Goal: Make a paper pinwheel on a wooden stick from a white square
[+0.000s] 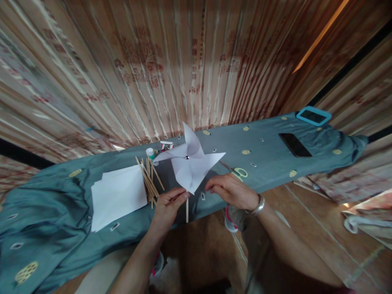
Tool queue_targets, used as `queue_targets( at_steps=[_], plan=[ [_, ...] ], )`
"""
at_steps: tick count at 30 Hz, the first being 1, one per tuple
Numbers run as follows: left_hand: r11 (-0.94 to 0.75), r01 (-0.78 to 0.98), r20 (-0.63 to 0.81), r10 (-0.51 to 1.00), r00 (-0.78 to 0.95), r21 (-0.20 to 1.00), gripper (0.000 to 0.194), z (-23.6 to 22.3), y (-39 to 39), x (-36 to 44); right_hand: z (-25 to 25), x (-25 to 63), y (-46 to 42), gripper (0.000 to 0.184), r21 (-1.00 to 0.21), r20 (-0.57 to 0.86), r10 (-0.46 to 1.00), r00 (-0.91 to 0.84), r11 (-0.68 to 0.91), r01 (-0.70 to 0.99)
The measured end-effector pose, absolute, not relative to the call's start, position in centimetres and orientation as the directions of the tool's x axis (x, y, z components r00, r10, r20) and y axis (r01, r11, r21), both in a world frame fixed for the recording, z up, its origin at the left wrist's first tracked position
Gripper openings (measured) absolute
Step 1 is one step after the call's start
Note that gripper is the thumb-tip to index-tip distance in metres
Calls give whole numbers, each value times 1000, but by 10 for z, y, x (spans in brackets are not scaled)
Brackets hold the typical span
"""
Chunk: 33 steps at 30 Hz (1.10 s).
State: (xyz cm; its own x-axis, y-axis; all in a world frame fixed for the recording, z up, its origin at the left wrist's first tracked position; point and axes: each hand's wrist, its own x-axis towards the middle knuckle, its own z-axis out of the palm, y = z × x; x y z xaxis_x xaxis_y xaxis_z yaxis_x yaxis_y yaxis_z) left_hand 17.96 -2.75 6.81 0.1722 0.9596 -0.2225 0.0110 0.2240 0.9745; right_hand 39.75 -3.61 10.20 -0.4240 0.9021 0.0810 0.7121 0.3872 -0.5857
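Observation:
A white paper pinwheel (pixel 191 163) with a shiny pin at its centre stands upright on a thin wooden stick (pixel 187 212). Just below its lowest blade, my left hand (pixel 168 206) pinches the stick between thumb and fingers. To the right of the pinwheel is my right hand (pixel 231 191), apart from it, its fingers curled together with nothing visible in them. Beyond that hand lies a pair of scissors (pixel 240 172) with yellow-green handles, its blades partly behind the paper.
White paper sheets (pixel 118 198) and several loose wooden sticks (pixel 150 183) lie at the left. Behind them are a small glue-like bottle (pixel 150 153) and an open box of pins (pixel 167 146). A phone (pixel 295 145) and a blue-framed device (pixel 314 116) rest on the green cloth (pixel 226 141).

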Motion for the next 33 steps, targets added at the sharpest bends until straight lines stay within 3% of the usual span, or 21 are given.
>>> queue_targets(
  at_steps=[3, 7, 11, 16, 20, 23, 25, 30, 33],
  plan=[
    [223, 23, -224, 961, 159, 975, 23, 68, -28, 179, 98, 403, -32, 29, -588, 37, 929, -368, 318, 744],
    [215, -3, -212, 966, 151, 977, 24, 66, -27, 181, 95, 394, -33, 34, -702, 9, 937, -351, 255, 665],
    [201, -13, -197, 968, 153, 979, 23, 66, -26, 184, 96, 383, -37, 37, -755, 102, 909, -405, 336, 563],
    [202, -7, -199, 971, 135, 979, 23, 67, -25, 184, 101, 381, -41, 27, -781, 155, 896, -417, 370, 503],
    [215, -31, -209, 969, 135, 976, 24, 64, -26, 182, 105, 378, -46, 17, -723, 303, 918, -257, 397, 565],
    [255, -81, -242, 959, 145, 964, 26, 60, -27, 182, 104, 374, -50, 16, -604, 506, 856, -102, 436, 667],
    [290, -115, -273, 951, 148, 950, 26, 60, -28, 183, 100, 372, -51, 19, -521, 577, 812, -88, 449, 726],
    [355, -215, -327, 932, 155, 910, 25, 66, -31, 186, 85, 366, -50, 36, -469, 482, 855, -189, 434, 769],
    [380, -228, -341, 920, 192, 896, 28, 67, -33, 188, 80, 363, -47, 31, -495, 456, 872, -179, 416, 763]
  ],
)
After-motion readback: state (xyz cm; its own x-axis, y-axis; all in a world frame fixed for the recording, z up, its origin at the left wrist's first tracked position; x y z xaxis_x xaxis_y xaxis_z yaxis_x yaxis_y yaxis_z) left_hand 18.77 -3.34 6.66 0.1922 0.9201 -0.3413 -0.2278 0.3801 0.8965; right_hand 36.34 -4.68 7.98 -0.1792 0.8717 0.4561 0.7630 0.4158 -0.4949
